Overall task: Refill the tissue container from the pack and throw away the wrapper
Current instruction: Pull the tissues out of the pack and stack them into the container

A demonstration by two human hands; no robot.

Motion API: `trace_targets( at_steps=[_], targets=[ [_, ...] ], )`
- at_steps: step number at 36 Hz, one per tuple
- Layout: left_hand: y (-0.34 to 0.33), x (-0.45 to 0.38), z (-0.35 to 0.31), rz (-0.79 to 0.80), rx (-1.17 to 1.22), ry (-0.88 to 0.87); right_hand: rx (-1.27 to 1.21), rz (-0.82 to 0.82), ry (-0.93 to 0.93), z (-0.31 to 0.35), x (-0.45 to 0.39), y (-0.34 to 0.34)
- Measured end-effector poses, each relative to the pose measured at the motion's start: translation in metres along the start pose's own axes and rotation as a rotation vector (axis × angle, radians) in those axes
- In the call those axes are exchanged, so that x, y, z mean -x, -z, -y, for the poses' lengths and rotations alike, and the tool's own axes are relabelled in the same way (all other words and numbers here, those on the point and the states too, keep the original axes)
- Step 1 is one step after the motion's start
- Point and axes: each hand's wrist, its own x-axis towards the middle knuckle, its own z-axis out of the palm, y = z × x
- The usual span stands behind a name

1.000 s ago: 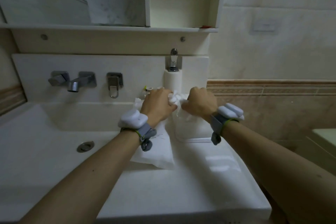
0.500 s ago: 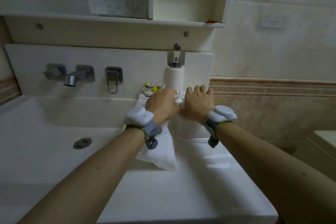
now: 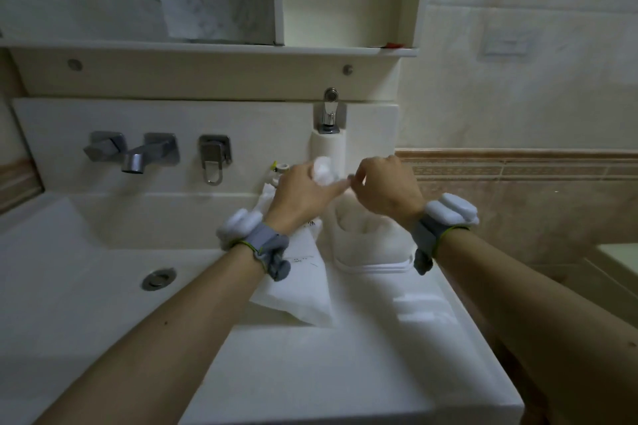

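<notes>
My left hand is closed around a crumpled wad of white tissue, held above the back of the counter. My right hand is just to its right, thumb and forefinger pinched together near the left fingertips, with nothing visible between them. Below the right hand stands the translucent white tissue container, with white tissue folded inside. The flat white tissue pack lies on the basin's right edge under my left wrist.
The basin with its drain lies to the left, under a wall faucet. A white pump bottle and small bottles stand behind my hands. A shelf runs overhead. The white counter reaches toward me.
Both hands were pressed together on the white wad. My right hand has now come off it and moved slightly right, while the left keeps the wad and lifts it. The container's inside shows.
</notes>
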Motion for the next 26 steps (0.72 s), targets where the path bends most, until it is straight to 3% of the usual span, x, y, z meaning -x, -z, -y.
trace_targets(
  at_steps=[3, 6, 8, 11, 19, 26],
  targets=[
    [0.007, 0.003, -0.015, 0.027, 0.541, 0.195, -0.485, 0.01, -0.112, -0.002, 0.0, 0.024],
    [0.012, 0.005, -0.026, 0.116, 0.699, 0.31, -0.987, 0.384, -0.12, 0.001, 0.009, 0.054],
    [0.012, 0.007, -0.031, 0.164, 0.723, 0.344, -1.043, 0.548, -0.039, 0.002, 0.016, 0.063],
    [0.009, 0.013, -0.036, 0.229, 0.767, 0.34, -1.008, 0.581, -0.001, 0.007, 0.024, 0.065],
    [0.008, 0.022, -0.037, 0.406, 0.775, 0.287, -1.294, 0.496, -0.328, 0.001, 0.036, 0.056],
    [0.007, 0.012, -0.017, 0.124, 0.463, 0.123, -1.278, 0.41, -0.355, -0.007, 0.037, 0.061]
  ],
)
